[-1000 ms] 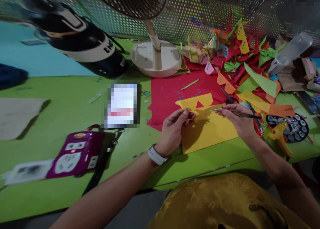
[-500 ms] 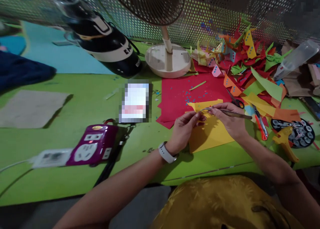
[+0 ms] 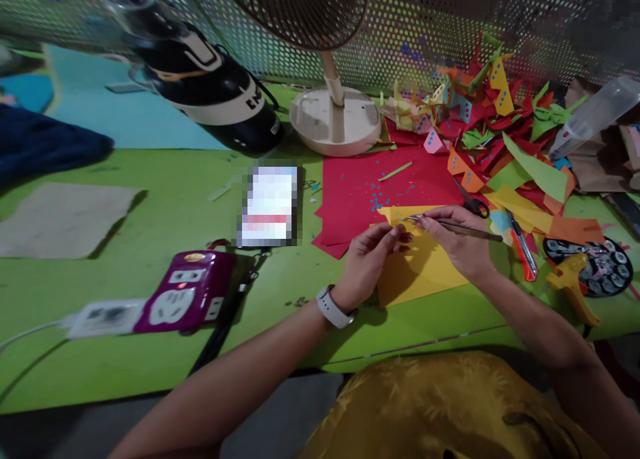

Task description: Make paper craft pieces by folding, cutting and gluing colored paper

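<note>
My left hand, a pale watch band on its wrist, has thumb and index finger pinched at the edge of a small yellow paper piece. Just to its right, my right hand grips slim tweezers like a pen, with the bent tip close to the left fingertips. Whether a tiny dot sits in that tip is too small to tell. Under both hands lies a larger yellow sheet. Behind them, blue paper dots are scattered over a red sheet.
Right of my hands are scissors, a red box cutter and a yellow glue gun. Cut paper scraps heap behind. A fan, a black bottle, a phone and a purple power strip stand leftward.
The tweezers' tip has shifted very slightly by the left fingertips. Both hands otherwise keep their place and grip.
</note>
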Motion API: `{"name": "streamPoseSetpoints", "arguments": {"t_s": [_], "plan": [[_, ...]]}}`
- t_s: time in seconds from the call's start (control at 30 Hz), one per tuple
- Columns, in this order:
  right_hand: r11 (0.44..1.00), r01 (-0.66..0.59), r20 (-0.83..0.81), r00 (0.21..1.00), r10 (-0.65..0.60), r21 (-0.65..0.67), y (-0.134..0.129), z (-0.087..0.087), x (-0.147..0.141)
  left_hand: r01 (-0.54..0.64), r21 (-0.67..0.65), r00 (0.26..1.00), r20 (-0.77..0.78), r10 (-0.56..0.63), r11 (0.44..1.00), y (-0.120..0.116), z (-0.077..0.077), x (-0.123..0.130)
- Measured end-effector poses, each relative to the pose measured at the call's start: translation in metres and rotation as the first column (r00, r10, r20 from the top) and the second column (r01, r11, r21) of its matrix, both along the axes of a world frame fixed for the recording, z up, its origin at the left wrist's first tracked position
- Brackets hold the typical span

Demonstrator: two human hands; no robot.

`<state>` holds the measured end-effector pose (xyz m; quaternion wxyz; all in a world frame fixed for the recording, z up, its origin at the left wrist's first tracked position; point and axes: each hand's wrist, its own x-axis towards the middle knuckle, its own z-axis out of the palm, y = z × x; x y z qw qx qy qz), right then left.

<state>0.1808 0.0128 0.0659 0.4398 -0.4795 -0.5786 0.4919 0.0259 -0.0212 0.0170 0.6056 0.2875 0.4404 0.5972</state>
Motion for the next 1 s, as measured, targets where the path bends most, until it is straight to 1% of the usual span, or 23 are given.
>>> {"name": "streamPoseSetpoints", "arguments": {"t_s": [0.17, 0.33, 0.53, 0.7, 0.83, 1.0], "plan": [[1.0, -0.009, 0.002, 1.0, 0.009, 0.0, -0.001, 0.003, -0.001, -0.01, 0.001, 1.0, -0.006, 0.01, 1.0, -0.001, 0.004, 0.0], [1.0, -0.003, -0.009, 1.0, 0.003, -0.001, -0.002, 0.006, -0.001, -0.02, 0.014, 1.0, -0.004, 0.02, 1.0, 0.0, 0.004, -0.001], [1.0, -0.008, -0.016, 1.0, 0.008, -0.013, -0.003, 0.008, -0.001, -0.031, -0.026, 0.999, 0.002, 0.032, 0.999, 0.001, 0.005, -0.001], [0.999, -0.005, -0.024, 1.0, 0.006, 0.039, -0.003, 0.011, 0.0, -0.018, -0.024, 1.0, 0.024, 0.019, 1.0, 0.001, 0.006, -0.001], [0.998, 0.015, -0.031, 0.999, -0.014, 0.055, -0.002, 0.015, 0.001, -0.023, -0.031, 0.999, 0.031, 0.024, 0.999, 0.001, 0.005, -0.001], [1.0, 0.019, -0.055, 0.998, -0.017, 0.019, -0.002, 0.013, 0.002, -0.021, -0.036, 1.0, 0.021, 0.022, 0.999, 0.001, 0.004, -0.001]]}}
